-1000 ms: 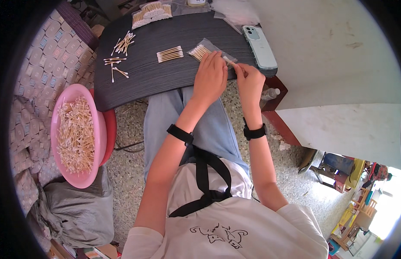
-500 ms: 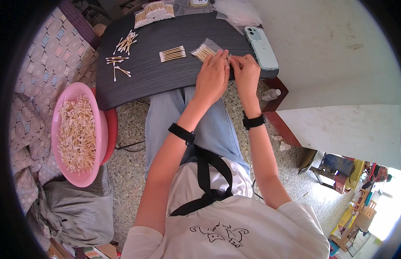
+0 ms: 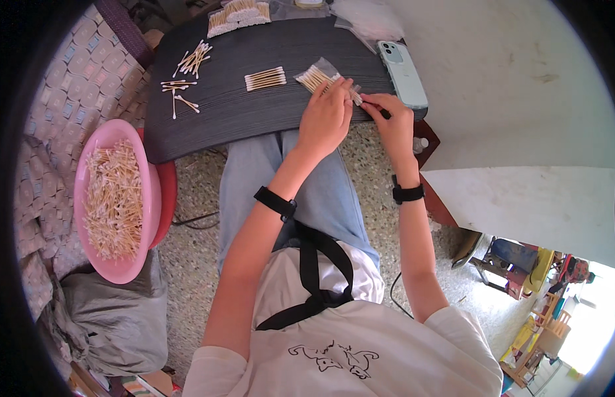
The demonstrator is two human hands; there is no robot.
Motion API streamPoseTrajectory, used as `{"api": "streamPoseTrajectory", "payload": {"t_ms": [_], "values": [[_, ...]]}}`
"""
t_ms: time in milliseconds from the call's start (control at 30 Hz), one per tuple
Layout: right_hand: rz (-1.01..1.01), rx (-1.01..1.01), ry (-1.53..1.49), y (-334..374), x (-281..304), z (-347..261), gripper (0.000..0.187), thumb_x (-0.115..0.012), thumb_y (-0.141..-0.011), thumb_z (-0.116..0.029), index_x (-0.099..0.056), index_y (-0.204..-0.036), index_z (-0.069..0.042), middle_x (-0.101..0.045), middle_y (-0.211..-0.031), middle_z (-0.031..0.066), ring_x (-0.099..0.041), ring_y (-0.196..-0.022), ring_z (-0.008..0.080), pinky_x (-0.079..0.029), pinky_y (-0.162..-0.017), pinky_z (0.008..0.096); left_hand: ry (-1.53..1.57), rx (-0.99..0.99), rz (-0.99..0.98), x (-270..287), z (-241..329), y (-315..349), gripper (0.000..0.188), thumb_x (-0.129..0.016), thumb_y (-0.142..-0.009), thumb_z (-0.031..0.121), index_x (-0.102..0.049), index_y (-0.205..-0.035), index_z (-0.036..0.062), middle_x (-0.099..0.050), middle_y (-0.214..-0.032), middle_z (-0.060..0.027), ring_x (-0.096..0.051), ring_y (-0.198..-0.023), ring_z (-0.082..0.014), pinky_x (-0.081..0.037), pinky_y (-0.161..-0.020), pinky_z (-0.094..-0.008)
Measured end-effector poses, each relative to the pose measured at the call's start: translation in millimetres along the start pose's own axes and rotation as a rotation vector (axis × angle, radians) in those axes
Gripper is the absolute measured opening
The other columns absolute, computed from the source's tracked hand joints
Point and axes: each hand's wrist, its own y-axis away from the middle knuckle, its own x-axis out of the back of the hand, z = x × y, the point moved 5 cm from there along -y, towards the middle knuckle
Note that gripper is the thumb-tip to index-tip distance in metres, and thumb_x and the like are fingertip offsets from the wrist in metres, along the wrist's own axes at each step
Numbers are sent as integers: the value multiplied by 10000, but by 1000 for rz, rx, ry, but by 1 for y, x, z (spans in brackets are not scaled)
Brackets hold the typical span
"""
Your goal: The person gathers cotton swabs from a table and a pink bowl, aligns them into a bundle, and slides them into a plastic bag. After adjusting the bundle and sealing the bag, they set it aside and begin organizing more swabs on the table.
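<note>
- One pink bowl (image 3: 151, 205) full of cotton swabs (image 3: 114, 205).
- Loose swabs (image 3: 196, 59) lie messy on the black desk (image 3: 235, 109).
- A neat row of swabs (image 3: 265, 78) lies next.
- The left hand (image 3: 325, 124) covers part of a clear swab bag (image 3: 318, 73) on the desk, fingers close together; I cannot tell if they grip.
- The right hand (image 3: 395, 122) has its fingers at the bag's right end; I cannot tell if they pinch it.

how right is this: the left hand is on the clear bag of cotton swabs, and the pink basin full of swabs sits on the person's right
Not quite: the pink basin full of swabs sits on the person's left, as the head view shows. The left hand is indeed on the clear bag of cotton swabs.
</note>
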Motion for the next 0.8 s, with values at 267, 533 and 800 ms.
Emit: {"api": "streamPoseTrajectory", "payload": {"t_ms": [267, 533, 800], "values": [[-80, 64, 106, -15, -8, 5, 171, -695, -731, -28, -688, -902, -21, -632, -783, 103, -569, -662, 219, -449, -597, 313, 39, 8, -63, 1, 5, 1, 164, -415, -944, 106, -446, -1058, -8, -566, -1206, -155, -508, -1157, -295, -323, -1046, -434], [-186, -10, 14, -33, -17, 10, 194, -708, -731, -43, -669, -919, -18, -619, -760, 71, -509, -594, 144, -416, -552, 275, 49, -22, -7, 4, 3, 1, 112, -407, -950, 110, -443, -981, 8, -601, -1116, -151, -529, -1110, -308, -328, -1041, -432], [-155, 32, 92, -36, -26, 7, 165, -713, -723, -62, -666, -878, -28, -610, -751, 73, -512, -569, 157, -418, -534, 282, 134, 53, -17, 12, 0, -2, 344, -456, -908, 101, -449, -1219, -44, -612, -907, -103, -590, -964, -268, -375, -1004, -402]]}}
